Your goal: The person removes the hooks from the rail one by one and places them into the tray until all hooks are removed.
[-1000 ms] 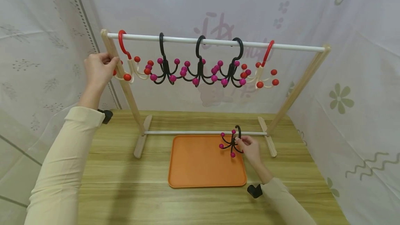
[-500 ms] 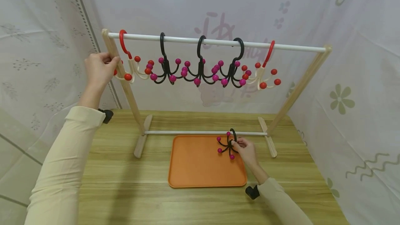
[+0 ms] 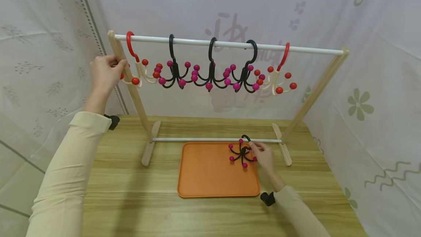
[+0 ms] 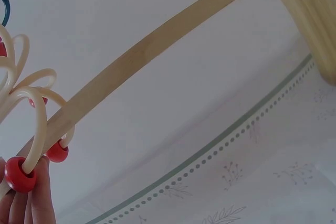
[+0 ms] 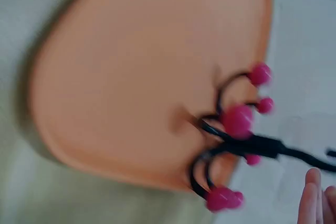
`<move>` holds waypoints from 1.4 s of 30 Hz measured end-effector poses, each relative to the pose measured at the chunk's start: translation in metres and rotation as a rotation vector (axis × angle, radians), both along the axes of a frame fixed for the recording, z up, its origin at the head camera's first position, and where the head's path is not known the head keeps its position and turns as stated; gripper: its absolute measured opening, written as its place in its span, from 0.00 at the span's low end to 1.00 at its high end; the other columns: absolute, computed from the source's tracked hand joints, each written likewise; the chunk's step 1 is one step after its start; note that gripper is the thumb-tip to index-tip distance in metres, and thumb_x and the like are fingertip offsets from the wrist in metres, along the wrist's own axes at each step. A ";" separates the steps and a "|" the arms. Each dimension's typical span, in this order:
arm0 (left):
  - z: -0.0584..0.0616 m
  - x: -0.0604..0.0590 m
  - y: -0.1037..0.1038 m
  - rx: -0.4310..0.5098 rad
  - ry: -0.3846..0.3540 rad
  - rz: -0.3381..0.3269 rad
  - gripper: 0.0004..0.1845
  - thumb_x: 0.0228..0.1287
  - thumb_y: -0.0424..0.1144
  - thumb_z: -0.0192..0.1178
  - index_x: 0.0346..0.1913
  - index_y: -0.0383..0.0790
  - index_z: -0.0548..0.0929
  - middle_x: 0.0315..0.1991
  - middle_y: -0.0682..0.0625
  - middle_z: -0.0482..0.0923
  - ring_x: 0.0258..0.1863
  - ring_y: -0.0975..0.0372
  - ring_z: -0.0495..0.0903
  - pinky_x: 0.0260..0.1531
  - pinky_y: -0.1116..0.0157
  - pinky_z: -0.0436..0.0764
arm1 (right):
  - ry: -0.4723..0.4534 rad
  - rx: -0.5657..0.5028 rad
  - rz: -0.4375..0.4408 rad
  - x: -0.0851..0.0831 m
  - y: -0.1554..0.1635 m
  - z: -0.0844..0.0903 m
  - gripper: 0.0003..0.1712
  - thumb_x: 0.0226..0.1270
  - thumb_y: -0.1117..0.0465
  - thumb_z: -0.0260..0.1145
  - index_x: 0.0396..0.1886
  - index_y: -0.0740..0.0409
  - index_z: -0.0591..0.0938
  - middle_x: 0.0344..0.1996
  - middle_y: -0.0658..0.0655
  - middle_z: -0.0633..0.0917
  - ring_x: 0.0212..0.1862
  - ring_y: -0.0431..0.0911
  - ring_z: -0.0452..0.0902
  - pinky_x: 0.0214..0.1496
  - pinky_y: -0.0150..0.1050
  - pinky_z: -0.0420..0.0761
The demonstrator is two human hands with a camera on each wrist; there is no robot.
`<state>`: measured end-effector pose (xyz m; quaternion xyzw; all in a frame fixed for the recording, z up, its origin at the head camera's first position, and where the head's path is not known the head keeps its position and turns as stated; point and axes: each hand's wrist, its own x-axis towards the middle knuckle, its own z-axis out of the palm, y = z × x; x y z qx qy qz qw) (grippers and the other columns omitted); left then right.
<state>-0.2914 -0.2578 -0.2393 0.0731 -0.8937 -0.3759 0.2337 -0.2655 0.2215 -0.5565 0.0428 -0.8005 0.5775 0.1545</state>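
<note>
A wooden rack with a white top rod [image 3: 309,50] stands on the table. Two red-and-cream hooks [image 3: 138,73] and three black hooks with magenta beads [image 3: 210,74] hang from the rod. My left hand [image 3: 106,71] grips the rack's left post [image 4: 157,45], and its fingertips [image 4: 31,203] touch a cream arm tipped with a red bead [image 4: 20,174]. My right hand [image 3: 264,157] pinches a loose black hook with magenta beads [image 3: 242,153] just over the far right corner of the orange tray [image 3: 210,178]. The right wrist view is blurred and shows this hook [image 5: 236,145] above the tray [image 5: 131,77].
The tray lies on a wooden table [image 3: 131,204], in front of the rack's lower white rod [image 3: 197,139]. Patterned cloth walls close in the back and both sides. The rack's feet [image 3: 148,149] stand left and right of the tray.
My right hand has carried the black hook slightly left and down, closer to the tray. The hanging hooks on the right have swayed a little. My left hand has stayed on the post.
</note>
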 end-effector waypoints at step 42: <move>0.001 0.000 0.001 0.012 -0.006 0.007 0.23 0.63 0.49 0.48 0.51 0.35 0.77 0.46 0.40 0.77 0.34 0.61 0.75 0.30 0.75 0.75 | 0.255 0.171 -0.231 -0.022 0.000 0.333 0.22 0.55 0.49 0.63 0.44 0.59 0.81 0.25 0.48 0.82 0.21 0.35 0.76 0.16 0.24 0.70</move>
